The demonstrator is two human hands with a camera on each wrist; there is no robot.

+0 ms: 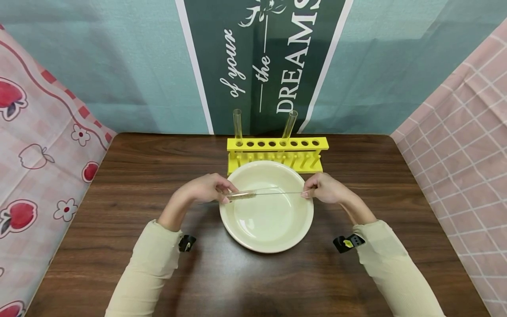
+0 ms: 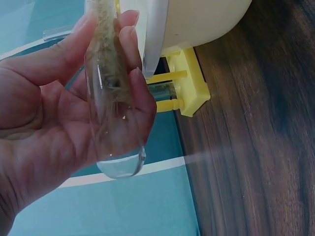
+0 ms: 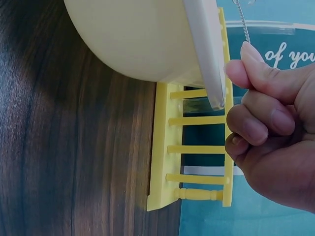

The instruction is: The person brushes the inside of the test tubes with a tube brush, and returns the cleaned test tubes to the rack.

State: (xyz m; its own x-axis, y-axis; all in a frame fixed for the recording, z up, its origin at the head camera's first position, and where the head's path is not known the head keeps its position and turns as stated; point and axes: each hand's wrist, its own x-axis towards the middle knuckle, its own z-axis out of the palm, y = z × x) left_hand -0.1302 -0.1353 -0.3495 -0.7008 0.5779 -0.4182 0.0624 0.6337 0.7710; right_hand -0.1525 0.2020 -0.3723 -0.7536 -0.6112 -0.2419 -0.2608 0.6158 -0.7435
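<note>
Glass tube [image 2: 108, 118], wrapped by the fingers of the left grip [image 1: 207, 188], lies left to right over the basin [image 1: 265, 220]; the brush [image 1: 246, 194] inside shares that axis, its wire [image 1: 283, 193] pinched by the right grip [image 1: 326, 188]. Beyond stands the rack [image 1: 266, 148].

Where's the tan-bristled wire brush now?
Head view, near centre: the tan-bristled wire brush is over the round cream basin, bristles inside the clear glass test tube held by the left hand, wire end pinched by the right hand.

Basin [image 1: 269, 229] cream; rack [image 1: 277, 148] yellow; surface [image 1: 277, 286] brown, dark-grained. Brush bristles [image 2: 109, 73] probably tan, through clear tube [image 2: 120, 164]. Right-side cloth [image 1: 467, 145] pink, white grid.
</note>
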